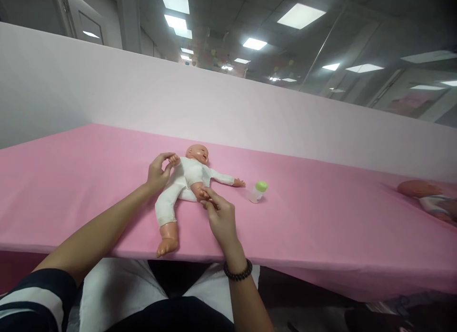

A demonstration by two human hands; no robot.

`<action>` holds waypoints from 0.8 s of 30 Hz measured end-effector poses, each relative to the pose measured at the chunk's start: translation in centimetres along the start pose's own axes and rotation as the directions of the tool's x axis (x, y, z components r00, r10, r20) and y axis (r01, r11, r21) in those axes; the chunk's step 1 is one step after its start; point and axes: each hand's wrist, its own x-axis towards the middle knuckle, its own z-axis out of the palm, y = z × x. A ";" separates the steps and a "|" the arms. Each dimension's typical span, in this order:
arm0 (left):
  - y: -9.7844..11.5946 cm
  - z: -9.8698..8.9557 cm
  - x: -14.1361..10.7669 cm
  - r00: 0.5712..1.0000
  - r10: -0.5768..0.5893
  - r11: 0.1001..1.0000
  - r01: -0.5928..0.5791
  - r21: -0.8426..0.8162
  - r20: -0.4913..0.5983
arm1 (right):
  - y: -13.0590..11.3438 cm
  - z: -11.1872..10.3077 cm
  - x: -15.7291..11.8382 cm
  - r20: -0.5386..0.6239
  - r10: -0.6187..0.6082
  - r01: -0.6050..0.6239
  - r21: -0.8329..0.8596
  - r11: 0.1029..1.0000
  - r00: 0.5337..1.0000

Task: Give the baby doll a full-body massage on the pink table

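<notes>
A baby doll [193, 172] in a white suit lies on its back on the pink-covered table, its head away from me and turned to the right. My left hand [159, 172] is closed on the doll's small hand at the left, beside its shoulder. With thumb and fingers, my right hand [220, 213] pinches the doll's raised foot, the leg bent up over its body. The other leg stretches toward the table's front edge, and one arm reaches out to the right. Just past that arm stands a small bottle [257, 193] with a green cap.
A second doll [428, 198] lies at the far right of the pink table cover [321, 217]. Behind the table runs a white partition [228, 108] with glass above it. The table's front edge is close to my lap.
</notes>
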 end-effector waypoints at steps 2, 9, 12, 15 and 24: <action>0.3 0.0 -0.4 0.986 0.105 0.993 -0.111 0.043 0.131 | 0.7 0.6 1.0 0.022 0.052 -0.053 0.040 0.998 0.998; -0.3 0.0 -0.3 0.985 0.090 0.995 -0.097 0.039 0.149 | -0.2 -0.3 0.6 0.008 0.138 -0.138 0.087 0.987 0.990; -1.2 0.0 0.3 0.996 -0.093 0.995 0.093 -0.026 0.004 | -1.4 -2.1 -1.5 0.000 0.135 -0.134 0.049 0.990 0.991; -3.1 -0.5 1.2 0.914 -0.353 0.933 0.328 -0.149 -0.197 | -2.2 -4.1 -4.4 0.038 0.138 -0.138 0.008 0.990 0.990; -8.7 -3.1 1.6 0.375 -0.919 0.383 0.780 -0.494 -0.122 | -0.5 -4.7 -10.1 0.077 0.169 -0.161 -0.096 0.982 0.983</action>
